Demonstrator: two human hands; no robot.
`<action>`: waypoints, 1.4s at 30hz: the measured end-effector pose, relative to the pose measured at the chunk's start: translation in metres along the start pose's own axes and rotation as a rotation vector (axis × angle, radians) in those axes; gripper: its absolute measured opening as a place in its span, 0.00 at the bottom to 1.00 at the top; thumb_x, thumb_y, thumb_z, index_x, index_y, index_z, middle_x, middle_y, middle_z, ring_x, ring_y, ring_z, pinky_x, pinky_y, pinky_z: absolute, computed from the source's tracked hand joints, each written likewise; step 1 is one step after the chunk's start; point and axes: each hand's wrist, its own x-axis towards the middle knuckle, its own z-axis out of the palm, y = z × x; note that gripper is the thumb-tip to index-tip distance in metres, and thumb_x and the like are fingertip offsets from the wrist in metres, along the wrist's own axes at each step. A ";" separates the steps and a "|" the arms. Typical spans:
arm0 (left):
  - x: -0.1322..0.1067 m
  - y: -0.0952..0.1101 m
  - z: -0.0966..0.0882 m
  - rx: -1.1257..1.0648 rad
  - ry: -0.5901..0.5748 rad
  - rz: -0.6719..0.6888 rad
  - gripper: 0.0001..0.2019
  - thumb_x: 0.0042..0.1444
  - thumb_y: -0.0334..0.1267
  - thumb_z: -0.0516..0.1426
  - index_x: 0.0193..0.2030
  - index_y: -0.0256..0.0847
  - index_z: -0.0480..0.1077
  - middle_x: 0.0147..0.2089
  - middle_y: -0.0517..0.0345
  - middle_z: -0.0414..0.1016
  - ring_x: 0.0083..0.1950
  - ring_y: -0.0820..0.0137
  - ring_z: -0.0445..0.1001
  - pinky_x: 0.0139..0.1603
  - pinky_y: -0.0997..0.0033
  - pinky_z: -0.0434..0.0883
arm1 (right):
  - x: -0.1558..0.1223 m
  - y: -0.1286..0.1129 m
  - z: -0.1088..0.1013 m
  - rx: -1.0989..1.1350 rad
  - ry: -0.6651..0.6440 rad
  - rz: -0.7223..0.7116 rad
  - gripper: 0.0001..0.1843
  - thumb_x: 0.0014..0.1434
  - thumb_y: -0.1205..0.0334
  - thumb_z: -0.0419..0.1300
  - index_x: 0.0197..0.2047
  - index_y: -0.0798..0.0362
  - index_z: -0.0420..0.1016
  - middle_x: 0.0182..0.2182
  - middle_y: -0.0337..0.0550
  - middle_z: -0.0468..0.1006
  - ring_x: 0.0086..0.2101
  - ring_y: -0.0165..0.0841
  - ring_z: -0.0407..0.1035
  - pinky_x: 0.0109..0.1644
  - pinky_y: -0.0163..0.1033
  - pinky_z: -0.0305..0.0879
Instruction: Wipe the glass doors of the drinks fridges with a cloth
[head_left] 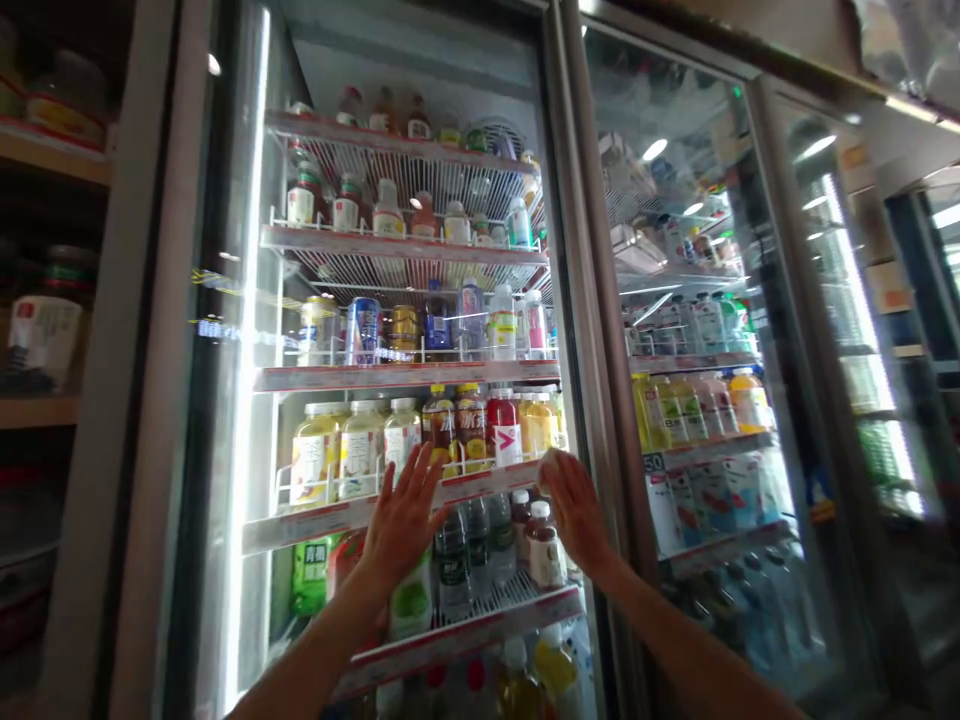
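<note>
Side shelving: open store shelves (52, 160) stand at the far left with jars and tubs on them, well apart from both hands.
Glass door: the glass door (225, 330) of the lit drinks cooler stands upright in front of the person. Its long axis runs top to bottom and it looks closed.
Left hand: the left hand (405, 520) lies flat against the glass near the door's middle, at the level of the fourth shelf. Its fingers (421, 470) are spread open and point up and slightly right, gripping nothing.
Behind the left hand: pale yellow bottles (360, 445) stand just up and left of it, and dark water bottles (472, 545) just to its right, all behind the glass.
Red bottle: a red-labelled bottle (504, 430) stands between the two hands, one shelf up.
Right hand: the right hand (574, 510) is also laid open on the glass. Its fingers (551, 470) lean up and left, holding nothing.
Nearer the edge: the right hand sits just beside the door's right edge, while the left hand is well inside it.
Post: the grey post (600, 400) between the doors rises just right of the right hand. I cannot tell whether they touch.
Next door: a second door (697, 350) continues to the right, with no hand near it.
</note>
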 end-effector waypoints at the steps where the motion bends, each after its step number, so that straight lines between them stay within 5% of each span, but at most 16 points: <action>1: 0.001 -0.003 -0.001 0.011 0.000 0.011 0.27 0.60 0.46 0.47 0.64 0.36 0.54 0.67 0.48 0.52 0.70 0.64 0.43 0.68 0.57 0.40 | 0.023 -0.002 0.005 0.002 0.053 0.062 0.32 0.62 0.70 0.46 0.67 0.47 0.43 0.65 0.49 0.50 0.63 0.43 0.45 0.61 0.57 0.55; 3: 0.003 -0.013 -0.004 0.040 0.011 -0.005 0.27 0.61 0.45 0.46 0.65 0.36 0.52 0.67 0.47 0.51 0.70 0.63 0.43 0.68 0.56 0.41 | 0.074 -0.013 0.016 0.005 0.188 0.217 0.31 0.62 0.69 0.44 0.67 0.50 0.43 0.65 0.50 0.51 0.64 0.42 0.44 0.62 0.57 0.52; 5: 0.006 -0.028 -0.008 0.071 0.044 -0.069 0.28 0.61 0.46 0.45 0.65 0.34 0.51 0.67 0.44 0.50 0.70 0.62 0.42 0.67 0.54 0.41 | 0.113 -0.034 0.025 0.026 0.228 0.220 0.30 0.62 0.70 0.44 0.67 0.52 0.46 0.65 0.51 0.50 0.64 0.42 0.41 0.63 0.57 0.50; 10: 0.011 -0.068 -0.022 0.088 0.041 -0.248 0.30 0.61 0.49 0.42 0.66 0.33 0.48 0.68 0.41 0.48 0.70 0.60 0.42 0.66 0.50 0.44 | 0.137 -0.061 0.027 0.090 -0.058 -0.255 0.30 0.59 0.70 0.49 0.64 0.45 0.54 0.65 0.42 0.53 0.65 0.38 0.40 0.65 0.52 0.45; 12: 0.011 -0.079 -0.028 0.098 0.038 -0.344 0.32 0.61 0.51 0.40 0.66 0.31 0.48 0.68 0.40 0.47 0.70 0.58 0.43 0.66 0.49 0.44 | 0.146 -0.056 0.025 0.070 -0.022 -0.137 0.31 0.59 0.71 0.48 0.65 0.46 0.53 0.64 0.43 0.54 0.64 0.37 0.41 0.65 0.53 0.46; 15: 0.011 -0.087 -0.032 0.111 0.008 -0.419 0.35 0.60 0.55 0.38 0.65 0.30 0.49 0.68 0.40 0.46 0.70 0.56 0.43 0.65 0.48 0.45 | 0.165 -0.064 0.030 0.039 0.180 0.232 0.30 0.59 0.71 0.45 0.66 0.55 0.50 0.65 0.51 0.52 0.65 0.41 0.40 0.64 0.56 0.46; 16: 0.010 -0.089 -0.033 0.112 -0.005 -0.422 0.35 0.60 0.56 0.38 0.65 0.30 0.49 0.68 0.40 0.46 0.69 0.56 0.43 0.65 0.48 0.46 | 0.169 -0.074 0.033 0.046 0.189 0.232 0.30 0.59 0.71 0.46 0.65 0.56 0.51 0.65 0.51 0.51 0.65 0.42 0.39 0.64 0.56 0.46; 20: 0.006 -0.101 -0.039 0.098 -0.018 -0.357 0.34 0.60 0.55 0.39 0.65 0.31 0.50 0.68 0.38 0.48 0.69 0.56 0.44 0.65 0.47 0.47 | 0.174 -0.112 0.041 0.102 -0.024 -0.268 0.31 0.57 0.70 0.50 0.64 0.47 0.53 0.64 0.41 0.53 0.64 0.39 0.41 0.65 0.50 0.46; 21: 0.003 -0.106 -0.041 0.099 -0.015 -0.356 0.34 0.60 0.55 0.39 0.65 0.31 0.50 0.68 0.39 0.48 0.69 0.55 0.45 0.65 0.46 0.47 | 0.176 -0.116 0.042 0.104 -0.036 -0.303 0.31 0.58 0.70 0.50 0.64 0.46 0.53 0.64 0.41 0.55 0.64 0.38 0.43 0.65 0.50 0.46; 26: -0.009 -0.131 -0.054 0.140 -0.041 -0.503 0.35 0.59 0.56 0.41 0.66 0.31 0.47 0.68 0.38 0.46 0.69 0.53 0.45 0.63 0.44 0.50 | 0.191 -0.131 0.050 0.128 0.195 0.177 0.32 0.60 0.71 0.45 0.67 0.53 0.46 0.64 0.51 0.52 0.64 0.44 0.42 0.63 0.58 0.47; 27: -0.012 -0.134 -0.056 0.141 -0.057 -0.506 0.35 0.59 0.56 0.41 0.66 0.31 0.47 0.68 0.38 0.46 0.69 0.53 0.45 0.63 0.44 0.50 | 0.192 -0.141 0.053 0.152 0.189 0.148 0.33 0.59 0.70 0.45 0.67 0.53 0.45 0.65 0.50 0.51 0.64 0.44 0.40 0.63 0.58 0.46; 31: -0.021 -0.145 -0.061 0.151 -0.071 -0.486 0.34 0.59 0.55 0.42 0.65 0.32 0.49 0.68 0.38 0.47 0.68 0.54 0.47 0.63 0.45 0.52 | 0.196 -0.184 0.061 0.210 -0.023 -0.328 0.32 0.58 0.69 0.50 0.65 0.47 0.51 0.64 0.41 0.54 0.64 0.38 0.41 0.66 0.52 0.42; 33: -0.028 -0.153 -0.065 0.165 -0.061 -0.503 0.34 0.59 0.55 0.43 0.65 0.32 0.49 0.68 0.38 0.48 0.68 0.54 0.48 0.63 0.45 0.52 | 0.209 -0.195 0.064 0.197 -0.034 -0.278 0.29 0.59 0.69 0.49 0.64 0.48 0.55 0.64 0.42 0.55 0.64 0.39 0.43 0.66 0.53 0.42; 37: -0.042 -0.172 -0.074 0.168 -0.087 -0.458 0.29 0.60 0.50 0.43 0.63 0.34 0.52 0.67 0.40 0.51 0.67 0.57 0.50 0.62 0.47 0.55 | 0.244 -0.214 0.073 0.230 0.092 0.042 0.28 0.59 0.69 0.48 0.63 0.53 0.56 0.64 0.47 0.54 0.64 0.43 0.43 0.65 0.57 0.42; 42: -0.057 -0.189 -0.085 0.184 -0.091 -0.457 0.25 0.60 0.43 0.42 0.61 0.33 0.56 0.65 0.40 0.55 0.66 0.57 0.53 0.61 0.49 0.57 | 0.255 -0.265 0.078 0.305 -0.057 -0.385 0.28 0.58 0.69 0.52 0.62 0.50 0.58 0.64 0.43 0.55 0.64 0.40 0.43 0.67 0.53 0.38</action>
